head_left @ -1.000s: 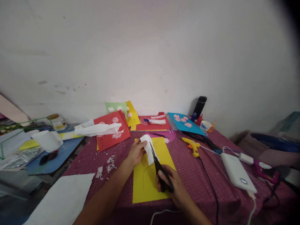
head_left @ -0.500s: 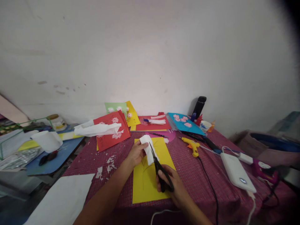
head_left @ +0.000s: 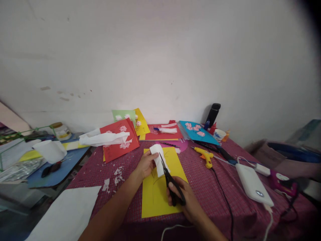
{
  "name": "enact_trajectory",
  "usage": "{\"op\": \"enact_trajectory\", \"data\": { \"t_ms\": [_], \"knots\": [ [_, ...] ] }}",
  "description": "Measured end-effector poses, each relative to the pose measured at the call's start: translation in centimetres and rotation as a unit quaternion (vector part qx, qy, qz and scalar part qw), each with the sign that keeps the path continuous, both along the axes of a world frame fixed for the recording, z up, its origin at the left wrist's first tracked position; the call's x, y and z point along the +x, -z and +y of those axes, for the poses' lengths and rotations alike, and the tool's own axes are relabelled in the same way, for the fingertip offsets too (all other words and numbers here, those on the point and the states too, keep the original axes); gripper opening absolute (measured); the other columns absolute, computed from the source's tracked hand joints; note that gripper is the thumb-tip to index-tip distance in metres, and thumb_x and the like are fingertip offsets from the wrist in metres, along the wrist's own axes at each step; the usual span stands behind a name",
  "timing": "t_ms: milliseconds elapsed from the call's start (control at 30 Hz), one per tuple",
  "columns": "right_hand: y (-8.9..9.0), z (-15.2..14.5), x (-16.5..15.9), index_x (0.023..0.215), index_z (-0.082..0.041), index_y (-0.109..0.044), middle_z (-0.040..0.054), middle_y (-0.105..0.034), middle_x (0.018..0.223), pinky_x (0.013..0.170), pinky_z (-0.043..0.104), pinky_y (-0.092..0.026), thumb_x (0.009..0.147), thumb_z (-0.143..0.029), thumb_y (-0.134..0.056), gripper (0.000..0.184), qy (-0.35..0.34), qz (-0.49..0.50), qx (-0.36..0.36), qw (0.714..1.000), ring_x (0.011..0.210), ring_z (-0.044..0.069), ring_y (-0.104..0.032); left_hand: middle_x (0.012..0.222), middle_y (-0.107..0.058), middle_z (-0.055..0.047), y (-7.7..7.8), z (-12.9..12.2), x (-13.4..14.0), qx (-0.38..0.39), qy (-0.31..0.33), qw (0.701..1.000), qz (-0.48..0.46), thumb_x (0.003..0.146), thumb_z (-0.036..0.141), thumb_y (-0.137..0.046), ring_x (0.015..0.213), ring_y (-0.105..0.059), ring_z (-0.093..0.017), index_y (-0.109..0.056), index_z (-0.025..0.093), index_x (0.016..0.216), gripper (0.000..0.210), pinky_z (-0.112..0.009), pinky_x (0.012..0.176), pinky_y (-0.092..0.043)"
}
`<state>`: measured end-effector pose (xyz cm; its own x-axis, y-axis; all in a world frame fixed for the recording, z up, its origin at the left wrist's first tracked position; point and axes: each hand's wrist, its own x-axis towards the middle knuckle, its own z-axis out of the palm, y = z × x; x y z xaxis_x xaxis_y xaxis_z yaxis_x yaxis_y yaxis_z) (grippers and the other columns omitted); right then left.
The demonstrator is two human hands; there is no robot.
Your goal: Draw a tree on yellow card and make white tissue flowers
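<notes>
My left hand (head_left: 147, 164) pinches the left edge of a folded piece of white tissue paper (head_left: 158, 169). In my right hand (head_left: 183, 197) are black-handled scissors (head_left: 169, 179), their blades lying over the tissue and pointing up and left. Whether the blades are parted is hard to make out. Both hands are above a yellow sheet of paper (head_left: 160, 209), which has thin curved lines drawn on it. The tissue covers part of those lines.
A yellow glue gun (head_left: 207, 156) and a white power bank (head_left: 254, 185) lie right, with cords trailing. Red cards (head_left: 112, 154) with paper flowers lie left; a blue card (head_left: 208, 136) lies back right. Paper scraps (head_left: 118, 175) and a white sheet (head_left: 67, 211) are nearer me.
</notes>
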<state>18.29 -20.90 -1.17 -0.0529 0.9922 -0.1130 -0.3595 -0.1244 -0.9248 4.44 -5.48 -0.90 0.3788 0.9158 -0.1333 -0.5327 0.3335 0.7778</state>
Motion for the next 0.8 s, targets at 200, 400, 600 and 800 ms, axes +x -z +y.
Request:
{"op": "enact_trajectory", "data": {
  "t_ms": [200, 400, 600, 800],
  "knots": [
    [0.33, 0.02, 0.11, 0.094, -0.015, -0.057, 0.0010, -0.061, 0.069, 0.048, 0.025, -0.043, 0.083, -0.043, -0.067, 0.032, -0.004, 0.011, -0.005, 1.000, 0.050, 0.011, -0.055, 0.081, -0.072, -0.005, 0.03, 0.03, -0.04, -0.008, -0.005, 1.000, 0.004, 0.064, 0.017, -0.081, 0.064, -0.065, -0.015, -0.066, 0.013, 0.095, 0.035, -0.027, 0.062, -0.053],
    [0.19, 0.13, 0.01, 0.092, -0.015, -0.057, 0.0006, -0.060, 0.069, 0.048, 0.024, -0.042, 0.084, -0.042, -0.067, 0.030, 0.004, 0.009, -0.007, 1.000, 0.050, 0.011, -0.054, 0.085, -0.072, -0.007, 0.06, 0.08, -0.12, -0.004, -0.008, 1.000, 0.004, 0.064, 0.015, -0.081, 0.068, -0.066, -0.016, -0.065, 0.014, 0.100, 0.039, -0.028, 0.065, -0.054],
    [0.07, 0.09, 0.09, 0.093, -0.015, -0.057, 0.0010, -0.060, 0.068, 0.048, 0.025, -0.042, 0.082, -0.045, -0.067, 0.034, 0.002, 0.002, -0.005, 1.000, 0.049, 0.011, -0.054, 0.082, -0.072, -0.007, 0.03, 0.07, -0.03, -0.006, -0.003, 1.000, -0.004, 0.064, 0.014, -0.081, 0.066, -0.066, -0.017, -0.064, 0.012, 0.101, 0.041, -0.030, 0.066, -0.054],
    [0.03, 0.03, 0.18, 0.092, -0.014, -0.056, 0.0014, -0.060, 0.069, 0.048, 0.025, -0.043, 0.083, -0.043, -0.066, 0.032, -0.005, 0.009, -0.012, 1.000, 0.050, 0.012, -0.055, 0.084, -0.073, -0.008, -0.12, 0.04, 0.01, -0.016, 0.013, 1.000, -0.024, 0.066, 0.013, -0.079, 0.068, -0.067, -0.018, -0.064, 0.012, 0.101, 0.038, -0.032, 0.070, -0.055]
  ]
}}
